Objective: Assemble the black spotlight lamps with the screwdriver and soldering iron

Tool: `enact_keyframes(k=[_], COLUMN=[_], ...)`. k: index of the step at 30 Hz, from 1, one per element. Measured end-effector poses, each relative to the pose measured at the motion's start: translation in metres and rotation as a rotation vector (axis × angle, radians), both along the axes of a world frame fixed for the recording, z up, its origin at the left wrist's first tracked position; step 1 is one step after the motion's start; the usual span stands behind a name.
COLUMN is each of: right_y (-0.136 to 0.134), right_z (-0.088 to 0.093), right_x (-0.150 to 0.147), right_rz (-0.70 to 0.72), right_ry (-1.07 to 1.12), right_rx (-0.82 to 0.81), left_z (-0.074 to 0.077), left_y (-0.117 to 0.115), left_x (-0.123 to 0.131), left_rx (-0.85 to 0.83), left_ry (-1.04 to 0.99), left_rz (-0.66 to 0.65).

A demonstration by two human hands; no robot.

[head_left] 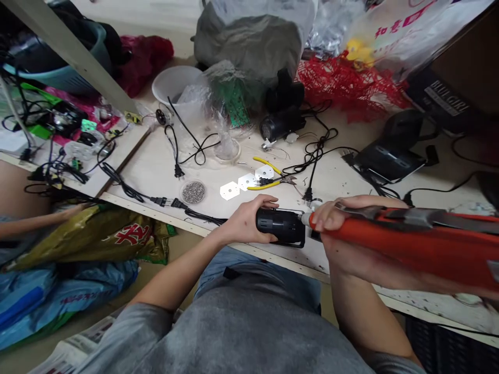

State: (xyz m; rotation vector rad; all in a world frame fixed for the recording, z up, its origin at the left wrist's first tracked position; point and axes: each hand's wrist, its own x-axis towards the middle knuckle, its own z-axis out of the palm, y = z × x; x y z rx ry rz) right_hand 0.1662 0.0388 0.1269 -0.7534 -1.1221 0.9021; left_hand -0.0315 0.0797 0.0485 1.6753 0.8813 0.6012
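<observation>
My left hand (247, 222) is wrapped round a black cylindrical part (281, 226) at the table's front edge. My right hand (343, 228) grips a long orange power tool (405, 244) that lies level, its tip against the right end of the black part. On the table just beyond lie three white hexagonal plates (246, 183) and yellow-handled pliers (268, 175). A small round dish of metal bits (193, 191) sits to the left of the plates.
Black cords (128, 188) with plugs trail across the table. A white bowl (175, 83), plastic bags, red netting (346, 85) and a black motor (280, 120) crowd the back. Another person's arm (35, 224) reaches in at the left above coloured sacks.
</observation>
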Motion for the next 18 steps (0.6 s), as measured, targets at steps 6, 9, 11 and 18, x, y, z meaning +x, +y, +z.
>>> enact_keyframes(k=[6, 9, 11, 18], right_y=[0.012, 0.019, 0.022, 0.005], right_z=[-0.027, -0.032, -0.033, 0.007], right_x=[-0.012, -0.015, -0.015, -0.016], right_rz=[0.022, 0.010, 0.007, 0.026], right_ry=[0.048, 0.061, 0.055, -0.121], right_rx=[-0.032, -0.046, -0.046, -0.131], left_z=[-0.003, -0.005, -0.006, -0.009], left_y=[-0.001, -0.003, -0.004, -0.005], left_x=[-0.001, -0.003, -0.003, -0.002], left_rx=[0.029, 0.028, 0.017, 0.028], left_ry=[-0.042, -0.054, -0.065, -0.074], left_rz=[0.001, 0.004, 0.001, 0.005])
